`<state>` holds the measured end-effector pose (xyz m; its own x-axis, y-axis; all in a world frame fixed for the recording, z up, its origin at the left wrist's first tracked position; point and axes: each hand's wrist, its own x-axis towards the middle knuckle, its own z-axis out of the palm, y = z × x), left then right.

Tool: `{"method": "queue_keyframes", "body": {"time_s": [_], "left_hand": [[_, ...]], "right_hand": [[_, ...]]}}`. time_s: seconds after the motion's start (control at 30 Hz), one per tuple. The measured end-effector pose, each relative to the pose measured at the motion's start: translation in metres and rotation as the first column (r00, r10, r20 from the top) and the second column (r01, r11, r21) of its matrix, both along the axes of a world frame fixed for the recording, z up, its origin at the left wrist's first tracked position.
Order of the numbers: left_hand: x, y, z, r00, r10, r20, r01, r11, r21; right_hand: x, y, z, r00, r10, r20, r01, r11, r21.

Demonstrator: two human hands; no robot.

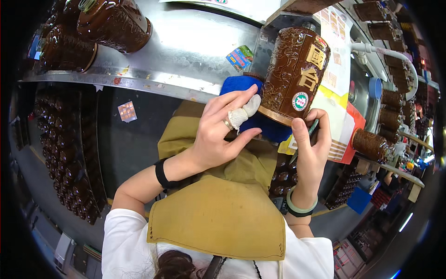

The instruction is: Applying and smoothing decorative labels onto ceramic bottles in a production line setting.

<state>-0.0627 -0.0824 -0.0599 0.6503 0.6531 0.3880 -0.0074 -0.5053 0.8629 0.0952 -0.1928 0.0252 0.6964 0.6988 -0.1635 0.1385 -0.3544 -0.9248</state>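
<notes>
Two hands work on one brown glazed jar that lies tilted on the metal desk, its base toward the person. Left hand: its grip is pressed down with fingers extended over a blue cloth, one fingertip wrapped in white tape; the cloth sits just beside and under the jar's base. Right hand: its grip is closed about a small greenish object, too hidden to identify, with the thumb touching the jar's lower rim near a round label. Step in hand, judged from the pose: wiping or finishing the jar's base while it is steadied. The next move appears to call for a firm hold on the jar as the cloth travels round the rim. Outward: an olive apron below the hands; more brown jars at the desk's far left, another to the right, and crates of small bottles under the desk.
</notes>
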Motion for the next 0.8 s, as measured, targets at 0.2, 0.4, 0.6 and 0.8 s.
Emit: {"method": "queue_keyframes", "body": {"time_s": [0.2,0.4,0.6,0.8], "left_hand": [[0.001,0.0,-0.006,1.0,0.015,-0.009,-0.015,1.0,0.009],[0.004,-0.004,-0.01,0.993,0.115,0.041,-0.116,0.993,0.019],[0.007,-0.002,-0.009,0.996,0.073,0.049,-0.08,0.986,0.147],[0.011,-0.003,-0.004,0.996,0.087,0.029,-0.091,0.978,0.187]], "right_hand": [[0.002,-0.002,0.0,1.0,0.0,-0.014,0.0,0.999,-0.036],[0.002,-0.001,-0.002,1.0,-0.004,-0.014,0.004,1.0,0.0],[0.001,-0.001,-0.001,1.0,0.004,0.008,-0.003,1.0,-0.007],[0.001,0.0,-0.001,0.999,-0.004,-0.053,0.004,1.0,0.003]]}}
